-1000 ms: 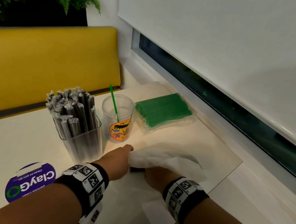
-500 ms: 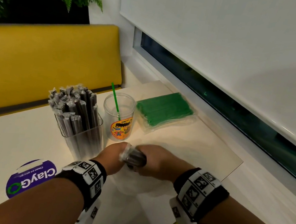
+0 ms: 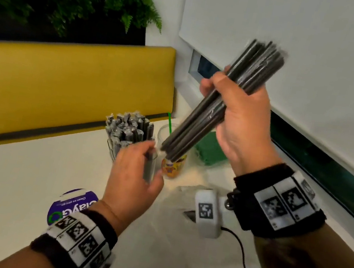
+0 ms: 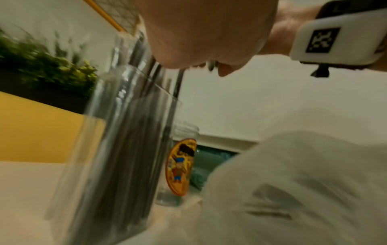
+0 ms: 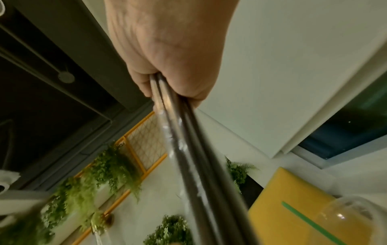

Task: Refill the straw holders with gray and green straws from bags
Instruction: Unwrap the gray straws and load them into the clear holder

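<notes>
The right hand (image 3: 240, 120) has its fingers wrapped tight round a bundle of gray straws (image 3: 220, 103), lifted and tilted, its lower ends hanging just beyond the left hand's fingers and above the two holders. The left hand (image 3: 135, 173) pinches a single gray straw (image 3: 149, 169) beside the already crowded gray straw holder (image 3: 125, 135). This looks like the loading step: next, both must be steered upright into whatever gaps remain, clear of the round cup (image 3: 173, 168) holding one green straw (image 3: 169, 122).

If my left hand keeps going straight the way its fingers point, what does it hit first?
Most likely the clear holder packed with gray straws, just beyond the left hand. Depth is unclear; the sticker cup sits just to the right.
</notes>
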Available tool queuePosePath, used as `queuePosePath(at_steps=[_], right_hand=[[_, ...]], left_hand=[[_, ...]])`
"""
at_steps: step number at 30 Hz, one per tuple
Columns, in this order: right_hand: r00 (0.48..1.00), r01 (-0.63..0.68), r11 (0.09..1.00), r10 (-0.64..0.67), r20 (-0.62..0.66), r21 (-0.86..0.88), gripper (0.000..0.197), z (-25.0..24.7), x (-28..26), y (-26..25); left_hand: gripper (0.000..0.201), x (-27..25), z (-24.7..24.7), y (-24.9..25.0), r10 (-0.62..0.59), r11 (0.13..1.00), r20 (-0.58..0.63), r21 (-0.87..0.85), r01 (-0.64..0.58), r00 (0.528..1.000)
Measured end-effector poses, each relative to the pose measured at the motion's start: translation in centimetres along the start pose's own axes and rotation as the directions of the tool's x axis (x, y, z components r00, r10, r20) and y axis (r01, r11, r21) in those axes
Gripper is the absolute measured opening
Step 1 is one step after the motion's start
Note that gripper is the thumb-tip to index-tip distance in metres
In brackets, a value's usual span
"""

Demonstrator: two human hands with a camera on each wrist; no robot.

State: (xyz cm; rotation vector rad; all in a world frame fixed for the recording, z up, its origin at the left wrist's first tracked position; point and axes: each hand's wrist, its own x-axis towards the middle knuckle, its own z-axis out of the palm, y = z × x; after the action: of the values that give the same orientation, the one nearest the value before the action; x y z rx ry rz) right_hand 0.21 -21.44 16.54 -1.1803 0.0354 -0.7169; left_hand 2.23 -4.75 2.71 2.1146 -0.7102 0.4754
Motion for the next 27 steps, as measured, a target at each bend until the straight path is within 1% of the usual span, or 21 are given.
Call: queuePosePath(at_steps=[1,2,3,4,5,6,7,9,11,12,13,15,17,19,21,22,23,24,25,26,27], right_hand=[[1.0,0.019,1.0,-0.02,-0.024,-0.019,0.017,0.5,0.4,0.4],[0.999,0.023,0.998,-0.026,-0.045,-0.061,0.017,1.2,0.6,1.1],[0.998,0.021,0.992,-0.028,-0.058,-0.123,0.018,1.9,0.7,1.9],[0.998,0.021,0.977,-0.034,-0.06,-0.211,0.021,2.6,0.5,2.7],[0.998,0.024,0.948,-0.041,-0.047,-0.318,0.024,3.2,0.4,3.7],[0.999,0.026,0.91,-0.039,-0.024,-0.413,0.024,3.8,0.3,4.5],[1.0,0.026,0.879,-0.031,-0.003,-0.476,0.023,4.4,0.1,5.2],[0.999,0.037,0.852,-0.029,0.022,-0.522,0.022,5.5,0.0,6.5],[0.998,0.064,0.834,-0.047,0.046,-0.547,0.019,6.5,0.0,7.3],[0.997,0.073,0.824,-0.054,0.051,-0.561,0.018,6.9,0.1,7.7],[0.997,0.073,0.818,-0.053,0.052,-0.57,0.018,7.1,0.1,8.1],[0.998,0.055,0.812,-0.027,0.058,-0.581,0.018,6.9,-0.1,9.3],[0.997,0.007,0.781,0.045,0.068,-0.624,0.023,6.0,-0.9,11.2],[0.987,-0.043,0.726,0.137,0.083,-0.686,0.033,4.6,-1.9,13.3],[0.978,-0.014,0.621,0.171,0.118,-0.784,0.044,3.2,-2.5,14.7],[0.975,0.017,0.569,0.175,0.141,-0.822,0.056,2.7,-2.7,14.8],[0.974,0.049,0.543,0.162,0.161,-0.839,0.072,2.4,-2.9,14.4],[0.976,0.097,0.547,0.112,0.188,-0.832,0.086,2.4,-2.9,13.7],[0.972,0.192,0.553,0.009,0.236,-0.811,0.094,2.7,-2.7,12.7],[0.94,0.333,0.524,-0.126,0.315,-0.784,0.094,3.3,-2.4,11.6],[0.878,0.479,0.442,-0.243,0.412,-0.759,0.089,4.1,-2.1,10.5]], left_hand=[[0.061,0.1,-0.7,-0.5,0.003,1.0,-0.123,0.012,-0.002,0.992],[0.072,0.3,-1.1,-1.3,-0.003,1.0,-0.219,0.015,0.006,0.976],[0.086,0.5,-1.5,-1.9,-0.032,0.999,-0.281,0.005,0.035,0.959],[0.102,0.7,-1.6,-2.7,-0.112,0.994,-0.289,-0.038,0.106,0.951],[0.117,1.0,-1.6,-3.6,-0.217,0.975,-0.255,-0.106,0.196,0.942],[0.13,1.3,-1.4,-4.6,-0.321,0.94,-0.181,-0.182,0.289,0.93],[0.14,1.6,-1.2,-5.5,-0.394,0.901,-0.095,-0.239,0.363,0.914],[0.148,1.9,-0.9,-6.8,-0.431,0.844,0.058,-0.328,0.425,0.901],[0.147,2.1,-0.5,-7.5,-0.414,0.795,0.181,-0.405,0.451,0.892],[0.144,2.3,-0.2,-7.8,-0.397,0.781,0.208,-0.436,0.448,0.894],[0.139,2.4,0.0,-8.1,-0.374,0.772,0.21,-0.468,0.429,0.903],[0.121,2.6,0.4,-8.9,-0.328,0.767,0.177,-0.523,0.372,0.928],[0.107,2.7,0.6,-9.3,-0.305,0.768,0.159,-0.542,0.341,0.939],[0.1,2.7,0.6,-9.4,-0.294,0.779,0.145,-0.537,0.325,0.945],[0.099,2.7,0.7,-9.5,-0.283,0.791,0.135,-0.527,0.311,0.95],[0.099,2.7,0.7,-9.6,-0.278,0.794,0.13,-0.527,0.304,0.952],[0.1,2.7,0.7,-9.6,-0.275,0.795,0.126,-0.528,0.299,0.953],[0.101,2.7,0.8,-9.7,-0.274,0.796,0.122,-0.528,0.296,0.954],[0.102,2.7,0.9,-9.7,-0.278,0.798,0.118,-0.524,0.298,0.953],[0.103,2.6,1.0,-9.8,-0.287,0.799,0.111,-0.52,0.301,0.952],[0.103,2.6,1.0,-9.7,-0.294,0.803,0.105,-0.512,0.305,0.95]])
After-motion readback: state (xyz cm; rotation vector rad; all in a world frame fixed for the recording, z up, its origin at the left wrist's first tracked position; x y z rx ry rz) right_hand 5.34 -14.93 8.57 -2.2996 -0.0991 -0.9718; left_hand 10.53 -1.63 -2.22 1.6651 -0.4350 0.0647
